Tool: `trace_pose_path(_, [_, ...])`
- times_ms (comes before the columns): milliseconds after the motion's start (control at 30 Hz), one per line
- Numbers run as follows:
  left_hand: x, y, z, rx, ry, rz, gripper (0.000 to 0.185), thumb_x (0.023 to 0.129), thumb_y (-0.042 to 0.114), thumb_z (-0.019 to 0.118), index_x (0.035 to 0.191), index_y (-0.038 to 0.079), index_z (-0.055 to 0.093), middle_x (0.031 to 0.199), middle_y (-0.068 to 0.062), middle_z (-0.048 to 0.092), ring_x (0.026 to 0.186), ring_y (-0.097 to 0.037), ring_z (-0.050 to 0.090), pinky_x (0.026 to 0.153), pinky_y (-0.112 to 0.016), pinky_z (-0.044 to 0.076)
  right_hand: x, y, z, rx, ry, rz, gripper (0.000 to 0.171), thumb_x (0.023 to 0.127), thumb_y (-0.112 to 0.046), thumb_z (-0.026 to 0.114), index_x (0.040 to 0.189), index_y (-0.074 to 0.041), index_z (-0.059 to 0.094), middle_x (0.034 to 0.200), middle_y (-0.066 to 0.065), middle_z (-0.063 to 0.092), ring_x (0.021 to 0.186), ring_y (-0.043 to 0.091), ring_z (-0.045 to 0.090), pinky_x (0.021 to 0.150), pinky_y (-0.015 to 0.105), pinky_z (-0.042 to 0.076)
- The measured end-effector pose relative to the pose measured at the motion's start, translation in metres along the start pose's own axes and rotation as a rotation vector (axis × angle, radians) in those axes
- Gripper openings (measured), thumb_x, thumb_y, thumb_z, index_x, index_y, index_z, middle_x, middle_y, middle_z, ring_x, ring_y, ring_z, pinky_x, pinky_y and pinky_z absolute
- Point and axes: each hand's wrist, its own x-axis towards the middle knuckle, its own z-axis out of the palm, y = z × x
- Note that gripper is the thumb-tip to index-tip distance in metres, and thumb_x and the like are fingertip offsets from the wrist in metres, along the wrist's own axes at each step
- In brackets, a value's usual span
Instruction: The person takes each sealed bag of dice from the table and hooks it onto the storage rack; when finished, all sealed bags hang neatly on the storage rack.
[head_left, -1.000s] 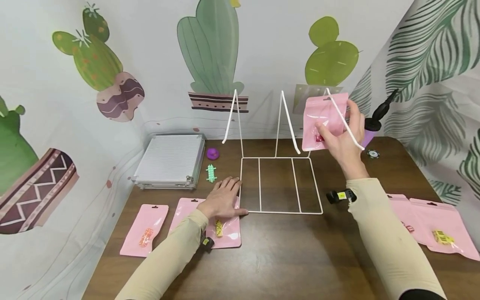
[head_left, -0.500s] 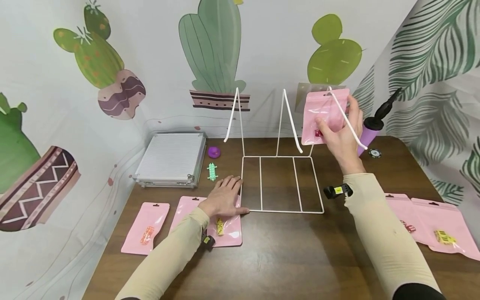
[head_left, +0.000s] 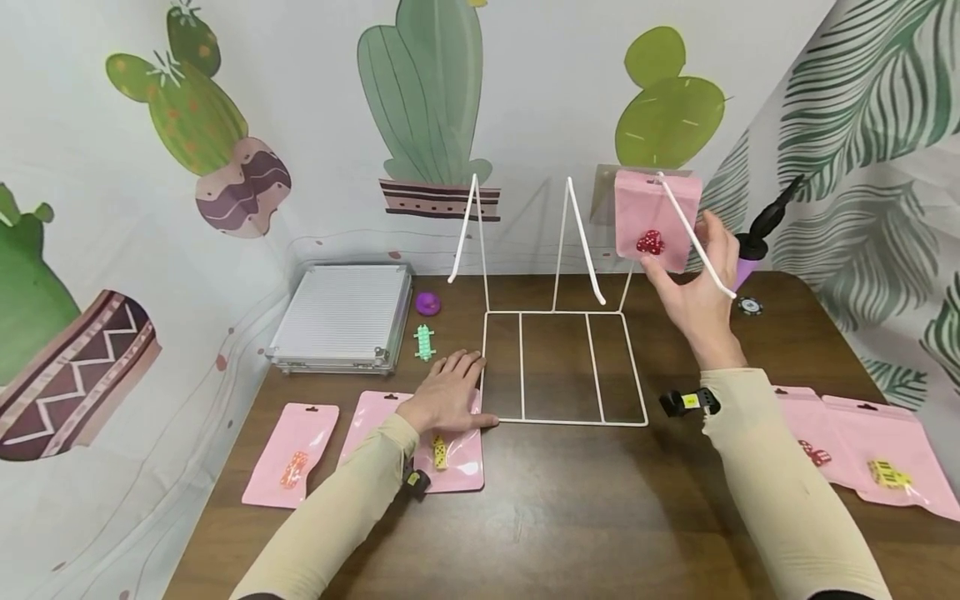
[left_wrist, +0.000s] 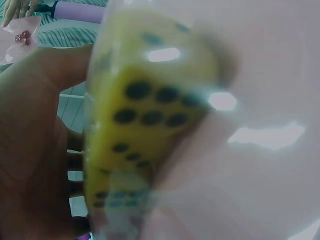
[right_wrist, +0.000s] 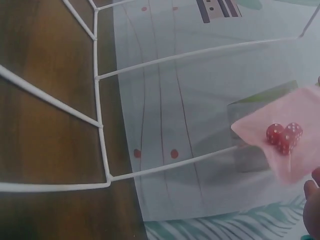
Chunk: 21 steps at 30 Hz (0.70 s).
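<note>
A white wire rack [head_left: 562,422] stands mid-table with three slanted hooks. On its right hook hangs a pink bag with red dice [head_left: 656,218], seen also in the right wrist view as the pink bag [right_wrist: 285,140]. My right hand [head_left: 693,287] is just under it with fingers spread; the thumb tip is at the bag's lower edge and the other fingers lie behind the hook. My left hand [head_left: 447,392] rests flat on a pink bag with yellow dice [head_left: 442,462] beside the rack's left front corner. A yellow die [left_wrist: 145,115] fills the left wrist view.
A silver case [head_left: 341,321] lies at the back left, with a purple disc [head_left: 427,304] and a green toy [head_left: 424,343] beside it. Another pink bag [head_left: 291,457] lies front left, two more [head_left: 877,467] front right. A purple pump [head_left: 750,250] and a chip [head_left: 747,306] sit back right.
The right hand has slid down off the front of the bag, which now hangs higher on the hook with its red dice showing. The left hand has stayed put.
</note>
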Motion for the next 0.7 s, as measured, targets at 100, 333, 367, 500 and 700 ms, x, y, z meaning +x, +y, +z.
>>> trace_pose_path(100, [0.0,0.0,0.0,-0.004,0.007,0.002,0.109,0.076,0.079,0.055,0.154,0.01,0.025,0.16,-0.009,0.024,0.147,-0.032,0.021,0.118,-0.053,0.021,-0.007,-0.001,-0.008,-0.018,-0.027,0.001,0.085,0.068,-0.029,0.085,0.142,-0.01,0.048,0.129,0.02,0.053,0.123,0.028,0.047,0.101,0.035,0.038])
trace_pose_path(333, [0.0,-0.001,0.0,-0.005,0.013,0.002,0.108,0.076,0.079,0.055,0.154,0.009,0.026,0.16,-0.009,0.025,0.147,-0.032,0.021,0.118,-0.053,0.021,-0.024,-0.006,-0.03,-0.055,-0.083,0.025,0.088,0.066,-0.037,0.087,0.142,-0.015,0.048,0.132,0.016,0.054,0.124,0.029,0.048,0.102,0.031,0.037])
trace_pose_path(367, [0.0,-0.001,0.0,-0.002,0.012,0.001,0.109,0.076,0.079,0.055,0.154,0.009,0.026,0.159,-0.009,0.025,0.147,-0.032,0.021,0.118,-0.053,0.022,-0.026,-0.006,-0.034,-0.055,-0.087,0.019,0.089,0.066,-0.038,0.087,0.143,-0.015,0.047,0.132,0.016,0.054,0.124,0.03,0.047,0.103,0.029,0.037])
trace_pose_path(500, [0.0,-0.001,0.0,0.002,0.012,0.001,0.109,0.076,0.079,0.055,0.154,0.01,0.025,0.16,-0.009,0.025,0.147,-0.032,0.021,0.118,-0.053,0.022,-0.034,-0.007,-0.046,-0.035,-0.089,-0.008,0.088,0.065,-0.032,0.088,0.142,-0.013,0.049,0.133,0.017,0.054,0.124,0.03,0.048,0.102,0.019,0.036])
trace_pose_path(700, [0.0,0.0,0.0,-0.002,0.002,0.004,0.109,0.076,0.079,0.055,0.154,0.01,0.024,0.16,-0.009,0.024,0.147,-0.032,0.021,0.118,-0.054,0.021,-0.047,-0.012,-0.066,-0.036,-0.127,-0.028,0.086,0.067,-0.025,0.088,0.143,-0.014,0.048,0.131,0.019,0.053,0.122,0.026,0.051,0.099,0.009,0.038])
